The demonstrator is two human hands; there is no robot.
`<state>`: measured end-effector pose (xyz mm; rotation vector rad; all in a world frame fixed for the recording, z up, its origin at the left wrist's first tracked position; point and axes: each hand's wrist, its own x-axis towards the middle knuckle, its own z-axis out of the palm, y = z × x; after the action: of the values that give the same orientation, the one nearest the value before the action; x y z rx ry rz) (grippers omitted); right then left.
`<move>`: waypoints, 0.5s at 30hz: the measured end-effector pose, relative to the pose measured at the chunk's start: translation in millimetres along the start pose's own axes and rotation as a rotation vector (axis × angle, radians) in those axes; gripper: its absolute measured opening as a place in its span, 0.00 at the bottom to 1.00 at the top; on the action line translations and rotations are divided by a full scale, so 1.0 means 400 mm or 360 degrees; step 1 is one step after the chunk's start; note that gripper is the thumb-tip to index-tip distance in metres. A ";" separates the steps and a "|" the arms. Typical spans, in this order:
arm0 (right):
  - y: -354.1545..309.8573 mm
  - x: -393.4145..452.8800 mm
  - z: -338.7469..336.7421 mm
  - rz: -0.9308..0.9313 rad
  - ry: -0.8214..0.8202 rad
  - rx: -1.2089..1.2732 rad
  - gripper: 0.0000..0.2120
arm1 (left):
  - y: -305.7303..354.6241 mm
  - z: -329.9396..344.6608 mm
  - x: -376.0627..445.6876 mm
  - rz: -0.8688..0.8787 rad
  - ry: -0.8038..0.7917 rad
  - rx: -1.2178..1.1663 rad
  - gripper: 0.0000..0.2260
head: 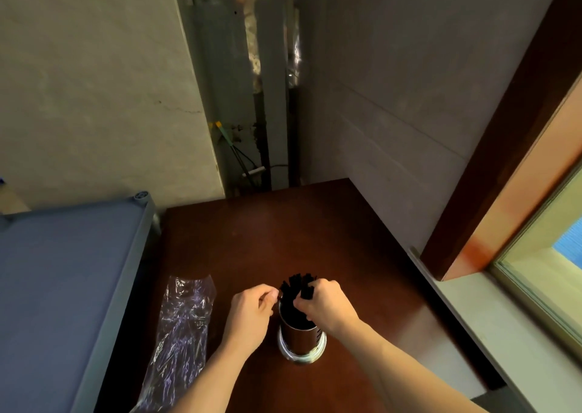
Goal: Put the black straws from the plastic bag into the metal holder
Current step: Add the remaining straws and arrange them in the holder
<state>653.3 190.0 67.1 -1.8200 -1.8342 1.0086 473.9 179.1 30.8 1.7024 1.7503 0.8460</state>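
Observation:
A round metal holder [301,345] stands on the dark wooden table [258,239]. A bunch of black straws [294,288] sticks up out of its mouth. My right hand [324,305] grips the straws from the right, fingers curled round them just above the rim. My left hand [252,311] is at the holder's upper left, its fingertips pinched at the rim beside the straws. The clear plastic bag [181,327] lies flat and crumpled on the table to the left of my left arm; I cannot tell whether straws are inside it.
A blue-grey shelf surface [63,286] borders the table on the left. A wall and a window sill [466,318] run along the right. The table's far edge [258,193] meets a gap with pipes and cables.

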 end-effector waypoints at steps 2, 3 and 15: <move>0.003 0.004 0.010 0.0035 -0.0042 -0.0039 0.09 | -0.012 -0.001 -0.003 -0.0039 0.0031 0.0007 0.09; 0.004 0.005 0.015 0.0049 -0.0067 -0.0066 0.08 | -0.017 -0.001 -0.005 -0.0057 0.0037 0.0027 0.09; 0.032 0.019 0.021 0.0000 -0.0044 0.0025 0.08 | -0.031 0.004 0.019 -0.0122 0.0030 -0.0002 0.07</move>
<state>655.5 194.5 50.8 -1.8057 -1.8372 1.0502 466.8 186.8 20.6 1.6206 1.8147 0.8320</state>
